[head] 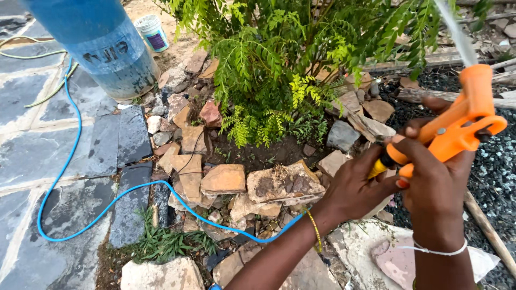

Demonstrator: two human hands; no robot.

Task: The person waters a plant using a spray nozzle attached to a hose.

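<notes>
- Two bare hands meet at the right of the scene, both on an orange spray nozzle (457, 126) fixed to the end of a thin blue hose (70, 177).
- The right hand (438, 185), a white band at its wrist, is closed around the nozzle's grip from the near side, fingers wrapped over the orange handle.
- The left hand (355, 188), a thin yellow bangle at its wrist, is closed on the yellow and black coupling where the hose joins the nozzle, fingertips pinching it.
- A pale jet of water (457, 32) leaves the nozzle tip and runs up toward the far right.
- The hose runs from the hands leftward along the near edge of the stones, loops wide over the grey slate paving (37, 156) on the left and leads away toward a large blue drum (102, 43) at the far left.
- A small white tub (152, 32) stands just right of the drum.
- A leafy green shrub (290, 59) grows in the middle, in dark soil ringed by rough brown and tan stones (223, 179).
- Dark gravel (497, 166) lies at the right, behind the nozzle.
</notes>
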